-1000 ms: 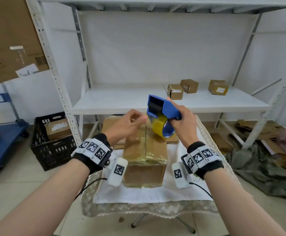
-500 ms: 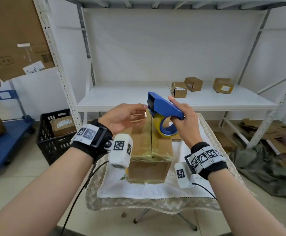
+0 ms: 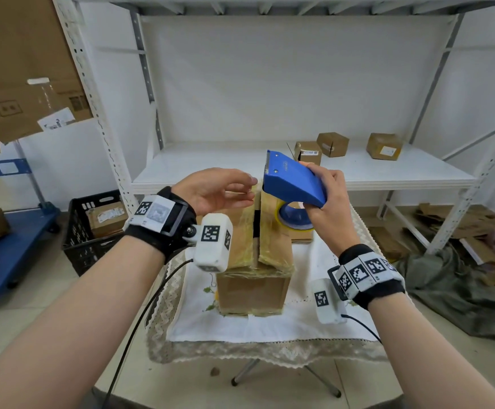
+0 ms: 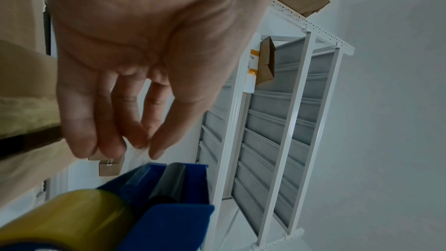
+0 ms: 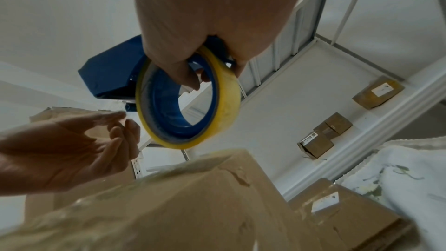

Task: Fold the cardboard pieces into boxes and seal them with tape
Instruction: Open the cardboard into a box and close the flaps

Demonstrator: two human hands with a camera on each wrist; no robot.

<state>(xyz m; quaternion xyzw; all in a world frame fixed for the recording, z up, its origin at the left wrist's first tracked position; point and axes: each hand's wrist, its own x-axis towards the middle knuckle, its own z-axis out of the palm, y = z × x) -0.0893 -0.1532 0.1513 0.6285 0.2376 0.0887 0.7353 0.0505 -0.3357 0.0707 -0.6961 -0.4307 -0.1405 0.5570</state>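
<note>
Box (image 3: pixel 255 261) sits mid-table (image 3: pixel 269 329), top flaps parted along a dark seam. Right hand (image 3: pixel 328 208) at 1 o'clock above it, grip clenched around the blue dispenser (image 3: pixel 292 183). Left hand (image 3: pixel 213 191) at 11 o'clock, fingers loose, grasping nothing, tips near the dispenser's nose.

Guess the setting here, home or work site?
Likely a small packing or stock room: white metal shelving holding small taped parcels, a black crate with another parcel, flattened cardboard on the floor.
</note>
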